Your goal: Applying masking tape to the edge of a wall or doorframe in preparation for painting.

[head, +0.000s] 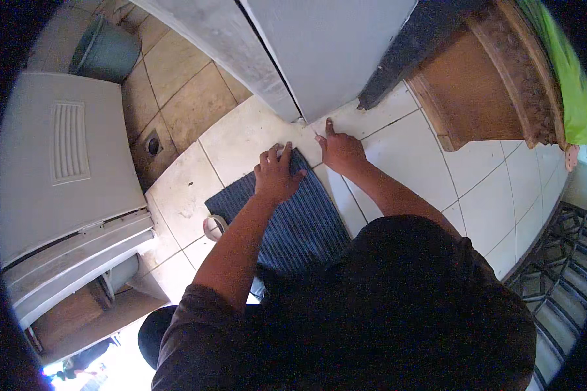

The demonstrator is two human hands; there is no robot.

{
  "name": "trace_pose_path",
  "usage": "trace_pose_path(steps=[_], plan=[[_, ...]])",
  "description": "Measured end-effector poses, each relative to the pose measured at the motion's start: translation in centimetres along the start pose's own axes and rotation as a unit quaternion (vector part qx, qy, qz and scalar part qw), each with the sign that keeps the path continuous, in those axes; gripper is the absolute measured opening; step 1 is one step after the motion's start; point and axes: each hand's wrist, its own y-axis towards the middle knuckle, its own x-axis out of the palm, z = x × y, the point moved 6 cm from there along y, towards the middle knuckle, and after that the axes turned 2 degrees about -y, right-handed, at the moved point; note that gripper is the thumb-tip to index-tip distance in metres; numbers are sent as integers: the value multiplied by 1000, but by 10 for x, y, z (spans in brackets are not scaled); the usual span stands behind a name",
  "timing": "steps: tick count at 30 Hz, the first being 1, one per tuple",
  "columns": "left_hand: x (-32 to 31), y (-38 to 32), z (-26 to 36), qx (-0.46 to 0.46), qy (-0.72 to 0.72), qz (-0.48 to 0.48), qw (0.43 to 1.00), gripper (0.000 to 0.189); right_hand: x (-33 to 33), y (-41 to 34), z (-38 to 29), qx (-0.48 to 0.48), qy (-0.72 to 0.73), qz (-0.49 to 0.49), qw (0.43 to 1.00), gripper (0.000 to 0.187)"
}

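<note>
A dark blue ribbed mat point(301, 225) lies on the pale floor tiles before me. My left hand point(278, 178) rests over its far edge, fingers apart and thumb spread to the right. Just beyond the mat, my right hand point(343, 152) is low over the tiles near the foot of a pale grey wall corner point(342, 54). Its index finger points forward while the other fingers curl. A thin streak shows by the right thumb; I cannot tell whether it is something held. A roll of tape point(215, 228) sits at the mat's left edge, beside my left forearm.
A white door with a louvre vent point(71, 141) stands at the left. Behind it are brown tiles with a floor drain point(152, 143) and a grey-green bucket point(108, 51). Wooden furniture point(474, 88) with bright green cloth point(565, 83) is at the right, near a patterned rug point(555, 273).
</note>
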Motion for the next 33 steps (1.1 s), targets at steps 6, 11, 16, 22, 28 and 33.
trace_pose_path(steps=[6,11,16,22,28,33], plan=[[-2,2,12,-38,14,-19,999,85,12,8,-15,-115,-66,37,990,60],[-19,7,-7,-5,-2,-64,998,85,21,5,-31,-131,-78,-36,988,62],[-70,1,-23,99,40,-314,943,67,21,-4,-36,-137,-108,-41,984,62],[-183,-45,-81,55,69,-248,965,58,21,4,-27,-128,-95,-50,986,59],[-200,-67,-142,-28,-47,-117,992,47,18,6,-17,-133,-63,-16,989,54],[-103,-118,-202,-74,-199,-210,954,49,19,6,-8,-155,-110,-98,977,60]])
